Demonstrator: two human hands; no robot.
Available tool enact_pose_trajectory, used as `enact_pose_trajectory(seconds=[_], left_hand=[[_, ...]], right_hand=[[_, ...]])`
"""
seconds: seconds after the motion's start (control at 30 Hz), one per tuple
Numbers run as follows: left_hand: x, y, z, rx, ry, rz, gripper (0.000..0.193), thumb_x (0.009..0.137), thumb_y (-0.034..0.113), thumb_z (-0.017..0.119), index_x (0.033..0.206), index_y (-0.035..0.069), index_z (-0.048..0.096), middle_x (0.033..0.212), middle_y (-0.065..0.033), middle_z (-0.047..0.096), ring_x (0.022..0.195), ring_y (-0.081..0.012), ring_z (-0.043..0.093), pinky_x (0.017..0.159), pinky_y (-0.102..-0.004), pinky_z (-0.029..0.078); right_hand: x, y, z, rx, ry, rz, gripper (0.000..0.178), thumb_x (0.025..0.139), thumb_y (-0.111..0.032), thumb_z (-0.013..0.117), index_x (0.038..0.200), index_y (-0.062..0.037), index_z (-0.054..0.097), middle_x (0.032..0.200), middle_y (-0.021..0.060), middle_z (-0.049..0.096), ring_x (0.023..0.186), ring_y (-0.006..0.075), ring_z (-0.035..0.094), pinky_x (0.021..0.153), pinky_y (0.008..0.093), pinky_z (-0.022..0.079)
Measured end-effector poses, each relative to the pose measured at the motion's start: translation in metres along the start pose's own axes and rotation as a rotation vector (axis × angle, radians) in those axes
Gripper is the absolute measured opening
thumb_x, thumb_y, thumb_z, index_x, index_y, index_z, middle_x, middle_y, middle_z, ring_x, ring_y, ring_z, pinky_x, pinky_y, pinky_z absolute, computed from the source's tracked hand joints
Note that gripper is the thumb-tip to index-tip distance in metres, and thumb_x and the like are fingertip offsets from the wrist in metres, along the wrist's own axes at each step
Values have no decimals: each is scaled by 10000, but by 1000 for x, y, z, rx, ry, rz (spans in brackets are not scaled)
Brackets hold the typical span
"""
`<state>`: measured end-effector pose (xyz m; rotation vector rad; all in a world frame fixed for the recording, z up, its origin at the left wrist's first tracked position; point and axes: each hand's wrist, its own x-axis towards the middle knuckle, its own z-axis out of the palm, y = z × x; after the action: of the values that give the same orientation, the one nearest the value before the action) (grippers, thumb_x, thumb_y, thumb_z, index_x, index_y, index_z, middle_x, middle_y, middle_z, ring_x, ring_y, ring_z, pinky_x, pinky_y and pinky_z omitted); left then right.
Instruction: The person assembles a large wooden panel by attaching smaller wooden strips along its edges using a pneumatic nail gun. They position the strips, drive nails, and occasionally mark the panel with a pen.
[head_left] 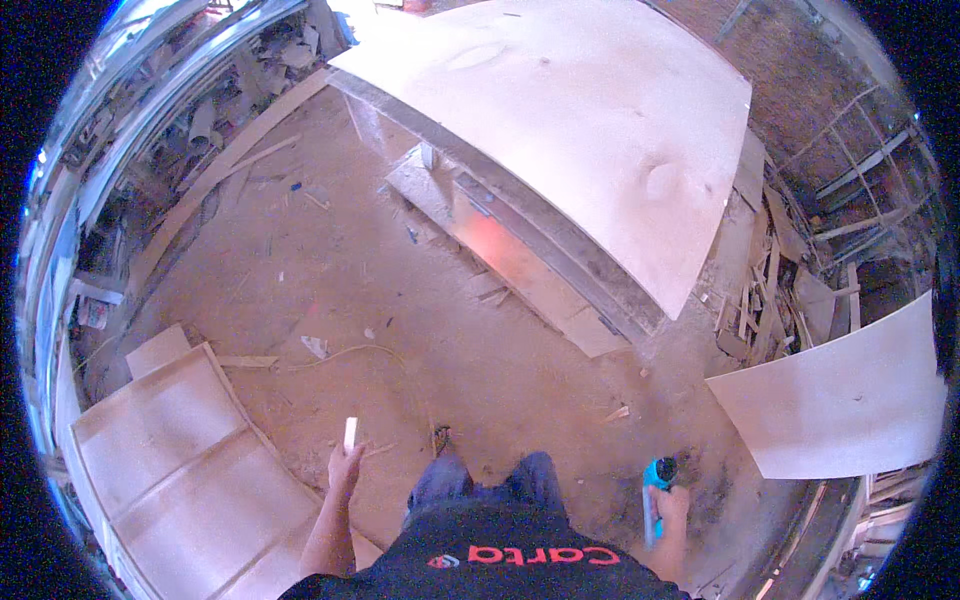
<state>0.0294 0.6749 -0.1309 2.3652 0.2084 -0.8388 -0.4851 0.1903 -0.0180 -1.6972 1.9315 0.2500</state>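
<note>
Teal, black-ended tool (656, 474) in the grip of the right hand (674, 502), whitish strip (350, 432) in that of the left hand (345, 466)

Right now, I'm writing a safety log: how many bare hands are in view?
2: the left hand, left of the person's legs, holding a small white strip; the right hand, at lower right, gripping a turquoise tool. No others show, though some could be hidden.

We look down on a dusty brown floor (380, 290) strewn with scraps (314, 347). Ahead of us spreads a broad pale surface (560, 120), with a reddish glow (490, 243) below its near edge. Clutter (200, 125) lines the left, a woodpile (768, 285) the right; bright light (375, 22) floods the top.
</note>
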Motion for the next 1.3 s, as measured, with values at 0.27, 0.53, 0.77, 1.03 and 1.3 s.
enact_pose_trajectory(seconds=[0.27,0.53,0.77,1.03,1.3], left_hand=[[118,71,7,53,148,210,407,972,370,522,1129,19,654,1061,-190,660,976,-324,616,861,-424,457],[193,324,48,-593,5,217,334,962,281,503,1121,26,649,995,-153,642,899,-260,602,824,-400,466],[191,354,51,-148,148,340,342,962,261,455,1083,5,647,1031,-247,664,964,-386,632,856,-480,464],[172,139,25,-117,160,-382,518,910,409,456,1027,-42,683,1031,-313,666,1034,-466,633,871,-511,485],[177,57,-34,-213,76,-508,587,886,405,509,1099,-125,643,1038,-274,687,994,-382,677,833,-464,511]], right_hand=[[4,-54,-41,644,53,222,122,849,-105,603,767,-22,569,613,94,569,493,221,573,440,373,462],[121,-206,-166,298,248,-296,167,856,-29,588,1023,-18,591,800,90,624,673,205,583,659,327,474],[200,-418,-189,-69,539,-688,529,848,5,627,1364,-8,508,1111,215,654,1027,352,627,924,404,464],[168,-580,-137,36,245,-744,640,788,48,639,1407,-37,502,1308,233,595,1213,350,580,1024,412,443],[101,-639,-97,-140,361,-511,546,778,-59,720,1297,31,574,1259,241,606,1181,385,586,1038,415,440]])
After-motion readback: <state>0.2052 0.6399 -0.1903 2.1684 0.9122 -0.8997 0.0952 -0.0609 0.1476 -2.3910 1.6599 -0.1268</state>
